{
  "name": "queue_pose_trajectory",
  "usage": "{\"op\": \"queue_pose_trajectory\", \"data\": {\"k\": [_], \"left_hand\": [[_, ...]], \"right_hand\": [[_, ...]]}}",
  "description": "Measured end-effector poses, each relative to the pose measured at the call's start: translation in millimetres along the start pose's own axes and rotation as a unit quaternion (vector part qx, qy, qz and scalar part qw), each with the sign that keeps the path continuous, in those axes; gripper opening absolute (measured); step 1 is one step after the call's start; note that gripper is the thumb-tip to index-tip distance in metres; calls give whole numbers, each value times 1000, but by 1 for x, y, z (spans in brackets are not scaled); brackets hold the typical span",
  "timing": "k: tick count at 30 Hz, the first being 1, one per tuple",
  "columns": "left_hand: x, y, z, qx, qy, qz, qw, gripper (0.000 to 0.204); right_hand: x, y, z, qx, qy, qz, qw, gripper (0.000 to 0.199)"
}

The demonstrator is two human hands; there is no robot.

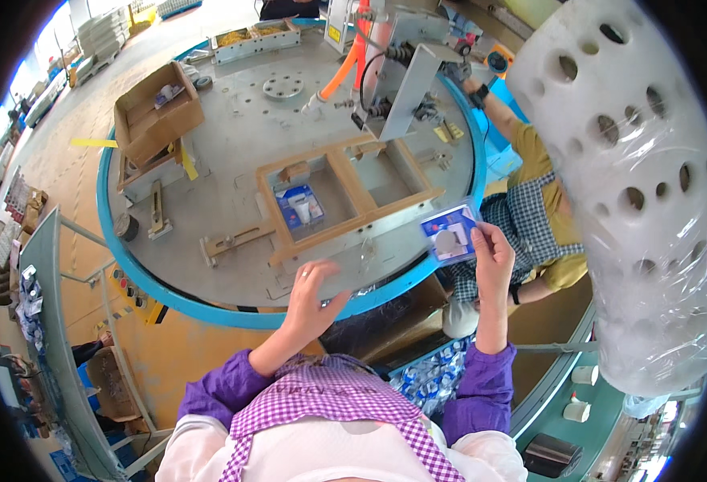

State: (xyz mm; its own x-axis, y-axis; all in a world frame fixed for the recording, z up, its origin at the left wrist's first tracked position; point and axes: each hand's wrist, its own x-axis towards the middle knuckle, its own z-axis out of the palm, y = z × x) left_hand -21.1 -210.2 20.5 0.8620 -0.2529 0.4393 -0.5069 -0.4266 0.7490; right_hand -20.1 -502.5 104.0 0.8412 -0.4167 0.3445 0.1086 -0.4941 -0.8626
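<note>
My right hand (494, 261), raised past the table's near right rim, pinches a blue blister pack (450, 233) by its right edge. A round greyish piece shows in the pack's clear front. My left hand (309, 304) hovers empty over the near rim, fingers apart. Ahead of it, a two-opening wooden frame (360, 218) lies on the round metal table (233, 177). In the frame's left opening rests another blue card pack (299, 206) with a white item on it. Only a small wooden block (365, 149) shows at the far edge of the right opening.
A cardboard box (156, 112) stands at the table's far left. A machine head with an orange hose (341, 76) rises at the far side. A co-worker in a checked apron (530, 221) is close on my right, beside a large plastic-wrapped roll (626, 193). Many packs (433, 373) fill a bin below.
</note>
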Motion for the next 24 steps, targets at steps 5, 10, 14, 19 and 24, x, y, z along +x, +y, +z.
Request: {"op": "queue_pose_trajectory", "data": {"k": [5,10,14,19,24], "left_hand": [[44,27,-4,-311,-129,-111,935,45],[41,17,1,-482,-344,-368,717,37],[34,13,-3,-592,-234,-429,641,25],[38,18,-9,-560,-187,-466,659,25],[37,21,-4,-545,-213,-455,671,26]], "right_hand": [[-33,-25,24,106,-287,98,947,18],[-51,-22,51,193,-348,181,899,22],[-61,-9,46,275,-206,251,905,23],[-96,-6,45,311,-218,334,863,17],[-111,0,47,397,-201,351,824,12]]}}
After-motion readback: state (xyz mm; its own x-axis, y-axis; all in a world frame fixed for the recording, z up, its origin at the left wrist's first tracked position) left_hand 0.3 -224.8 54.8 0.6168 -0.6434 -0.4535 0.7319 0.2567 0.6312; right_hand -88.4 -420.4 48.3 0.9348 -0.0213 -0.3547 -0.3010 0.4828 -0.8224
